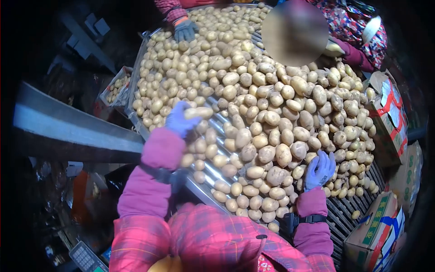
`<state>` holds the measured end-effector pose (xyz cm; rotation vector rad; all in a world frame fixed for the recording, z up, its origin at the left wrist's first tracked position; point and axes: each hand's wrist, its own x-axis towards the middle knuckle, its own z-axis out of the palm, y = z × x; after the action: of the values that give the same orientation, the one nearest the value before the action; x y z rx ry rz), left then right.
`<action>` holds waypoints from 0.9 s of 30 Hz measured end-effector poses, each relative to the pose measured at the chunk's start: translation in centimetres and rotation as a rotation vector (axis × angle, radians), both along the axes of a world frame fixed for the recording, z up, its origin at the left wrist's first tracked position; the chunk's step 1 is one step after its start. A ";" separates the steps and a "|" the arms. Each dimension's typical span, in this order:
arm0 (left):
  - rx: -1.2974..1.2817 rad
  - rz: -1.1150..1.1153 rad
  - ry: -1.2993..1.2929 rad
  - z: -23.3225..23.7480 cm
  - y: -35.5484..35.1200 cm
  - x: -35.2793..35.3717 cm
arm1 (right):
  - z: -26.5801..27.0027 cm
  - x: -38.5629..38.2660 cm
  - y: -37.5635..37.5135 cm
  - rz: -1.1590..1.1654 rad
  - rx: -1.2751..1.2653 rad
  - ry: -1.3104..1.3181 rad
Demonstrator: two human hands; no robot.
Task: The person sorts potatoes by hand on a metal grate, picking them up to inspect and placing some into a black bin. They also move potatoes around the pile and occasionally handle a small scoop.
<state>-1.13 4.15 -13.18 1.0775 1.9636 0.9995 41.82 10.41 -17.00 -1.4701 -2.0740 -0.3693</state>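
Note:
My left hand [180,119], in a lilac glove, is closed around an oblong potato [199,112] at the left part of the pile. The potato sticks out to the right between thumb and fingers, slightly blurred. On the right side, my right hand [320,168], also gloved in lilac, lies over the potatoes with its fingers stretched out and a little bent. I see no potato gripped in it, though its palm side is hidden. Pale tan potatoes [283,155] of mixed sizes cover most of the slatted metal table [349,229].
A co-worker's grey-gloved hand [185,30] rests on the far potatoes. Another person's sleeve [356,56] reaches in at upper right. Cardboard boxes [374,226] stand along the right edge. A metal beam [77,120] and a scale [86,256] are at left.

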 end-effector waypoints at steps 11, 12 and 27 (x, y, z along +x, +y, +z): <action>-0.099 0.008 -0.272 -2.8 -6.5 1.5 | -0.3 0.2 0.5 0.017 0.025 -0.007; -0.186 -0.093 0.035 -2.6 -6.1 1.9 | -0.4 0.3 0.5 0.018 0.030 -0.001; -0.115 0.180 -1.027 3.7 -8.8 2.7 | -0.4 0.4 0.5 0.066 0.061 -0.005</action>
<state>1.59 -4.61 -9.48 0.1964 1.2335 1.1858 42.21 10.88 -17.36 -1.3633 -2.0907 -0.4075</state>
